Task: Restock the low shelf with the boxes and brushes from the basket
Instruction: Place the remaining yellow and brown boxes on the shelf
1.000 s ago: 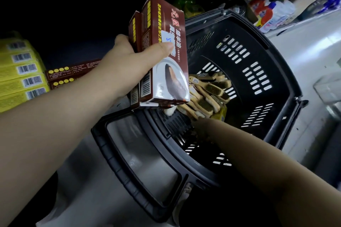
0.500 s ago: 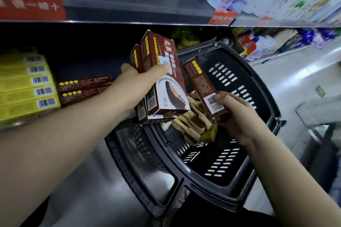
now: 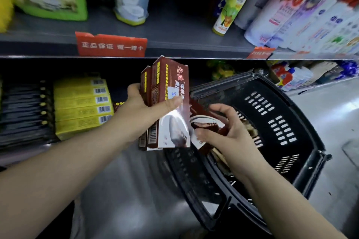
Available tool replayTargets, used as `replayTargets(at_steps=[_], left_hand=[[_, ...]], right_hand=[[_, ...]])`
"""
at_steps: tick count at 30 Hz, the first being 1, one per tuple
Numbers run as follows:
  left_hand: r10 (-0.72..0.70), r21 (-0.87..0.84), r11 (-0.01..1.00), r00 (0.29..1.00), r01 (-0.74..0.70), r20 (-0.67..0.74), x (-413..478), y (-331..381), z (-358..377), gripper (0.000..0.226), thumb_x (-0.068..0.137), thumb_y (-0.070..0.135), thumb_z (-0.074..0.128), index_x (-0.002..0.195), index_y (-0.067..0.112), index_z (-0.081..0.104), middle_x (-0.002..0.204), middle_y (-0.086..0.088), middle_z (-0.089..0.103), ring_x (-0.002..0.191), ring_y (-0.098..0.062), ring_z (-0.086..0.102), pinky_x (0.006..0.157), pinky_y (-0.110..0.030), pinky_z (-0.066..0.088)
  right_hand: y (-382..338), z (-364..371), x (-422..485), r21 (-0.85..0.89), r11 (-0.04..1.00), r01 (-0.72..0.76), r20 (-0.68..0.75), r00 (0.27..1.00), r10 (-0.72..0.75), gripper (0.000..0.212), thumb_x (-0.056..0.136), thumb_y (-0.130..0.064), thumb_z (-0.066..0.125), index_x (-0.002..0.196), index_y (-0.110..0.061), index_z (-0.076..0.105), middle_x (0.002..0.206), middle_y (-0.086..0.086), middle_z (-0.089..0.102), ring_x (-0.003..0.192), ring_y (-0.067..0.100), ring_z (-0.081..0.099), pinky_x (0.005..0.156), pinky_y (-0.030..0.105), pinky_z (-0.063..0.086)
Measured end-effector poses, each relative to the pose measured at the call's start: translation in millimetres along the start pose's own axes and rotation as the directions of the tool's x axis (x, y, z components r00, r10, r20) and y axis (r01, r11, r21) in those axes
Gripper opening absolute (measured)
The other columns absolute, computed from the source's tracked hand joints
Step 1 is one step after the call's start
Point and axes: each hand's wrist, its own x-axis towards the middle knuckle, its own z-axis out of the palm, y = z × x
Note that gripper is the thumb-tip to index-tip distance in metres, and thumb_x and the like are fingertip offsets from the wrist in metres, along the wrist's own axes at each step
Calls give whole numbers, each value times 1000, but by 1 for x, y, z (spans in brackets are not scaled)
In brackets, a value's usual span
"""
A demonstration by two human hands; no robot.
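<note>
My left hand (image 3: 143, 114) grips two brown boxes (image 3: 169, 91) upright, held together in front of the dark low shelf (image 3: 124, 75). My right hand (image 3: 223, 132) holds a third brown box (image 3: 204, 122), tilted and touching the right side of the pair. Both hands hover over the left rim of the black basket (image 3: 281, 122) on the floor. Wooden brushes (image 3: 252, 132) lie in the basket, mostly hidden behind my right hand. More brown boxes (image 3: 118, 105) lie on the low shelf behind my left wrist.
Stacked yellow boxes (image 3: 81, 106) and dark boxes (image 3: 25, 114) fill the low shelf's left part. The shelf above carries bottles (image 3: 231, 4) and a red price tag (image 3: 110, 44). Grey floor (image 3: 326, 114) lies to the right of the basket.
My right hand lifted a brown box out of the basket and brought it left against the two boxes in my left hand. The view tilted upward.
</note>
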Motion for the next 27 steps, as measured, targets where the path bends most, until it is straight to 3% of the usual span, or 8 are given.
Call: replayTargets(at_steps=[4, 7, 11, 14, 17, 21, 24, 27], left_hand=[[-65, -45, 997, 997, 63, -39, -12, -15, -26, 105, 38, 70, 78, 124, 30, 32, 102, 15, 61, 88, -7, 65, 67, -26, 50], [-119, -151, 984, 984, 99, -131, -14, -25, -45, 96, 39, 59, 78, 118, 26, 36, 94, 10, 64, 68, -3, 68, 53, -21, 51], [-173, -226, 967, 958, 121, -229, -10, -39, -68, 91, 58, 51, 82, 130, 22, 35, 108, 2, 67, 90, -19, 68, 84, -41, 54], [-202, -283, 952, 939, 121, -278, -8, -45, -76, 86, 62, 52, 74, 130, 19, 35, 111, 2, 64, 94, -17, 64, 87, -40, 50], [-230, -312, 939, 938, 143, -260, -7, -44, -80, 92, 50, 60, 70, 127, 19, 41, 113, 2, 64, 98, -18, 64, 91, -43, 50], [-236, -272, 949, 933, 161, -271, -1, -45, -84, 90, 48, 62, 70, 119, 20, 33, 102, 10, 59, 90, -12, 61, 82, -37, 50], [-266, -230, 952, 920, 203, -287, 7, -52, -86, 85, 57, 58, 75, 117, 23, 26, 94, 12, 53, 88, -15, 59, 84, -41, 50], [-321, -259, 931, 914, 257, -249, 17, -56, -90, 86, 60, 52, 80, 123, 14, 36, 105, -2, 63, 94, -23, 64, 88, -46, 52]], right_hand=[[2, 16, 13, 41, 997, -59, -49, 997, 61, 52, 69, 1, 74, 114, -20, 57, 84, -3, 73, 82, 17, 69, 73, 27, 54], [-8, 18, 21, 213, 971, -104, 4, 994, 105, 31, 61, -3, 73, 92, -4, 71, 87, 14, 73, 78, 27, 70, 62, 29, 55], [-16, 31, 27, 414, 905, -96, -56, 990, 130, 31, 76, -4, 66, 105, 7, 64, 94, 17, 72, 80, 25, 71, 60, 27, 56], [-16, 52, 29, 482, 860, -166, 55, 986, 159, 32, 82, -7, 61, 112, 4, 60, 101, 15, 72, 87, 25, 71, 66, 30, 58], [-16, 74, 27, 221, 935, -276, 269, 939, 213, 42, 73, -6, 68, 113, -1, 58, 97, 11, 73, 81, 21, 71, 67, 31, 59], [-24, 93, 34, -215, 961, -172, 450, 856, 254, 28, 78, -8, 69, 104, -17, 63, 97, 1, 73, 86, 15, 70, 75, 26, 56], [-29, 104, 54, -317, 932, -176, 464, 828, 314, 17, 85, -17, 65, 101, -23, 62, 94, -2, 74, 85, 13, 71, 72, 23, 57], [-27, 116, 90, -341, 907, -248, 366, 854, 371, 15, 91, -26, 58, 98, -14, 64, 92, 5, 73, 77, 16, 69, 63, 26, 57]])
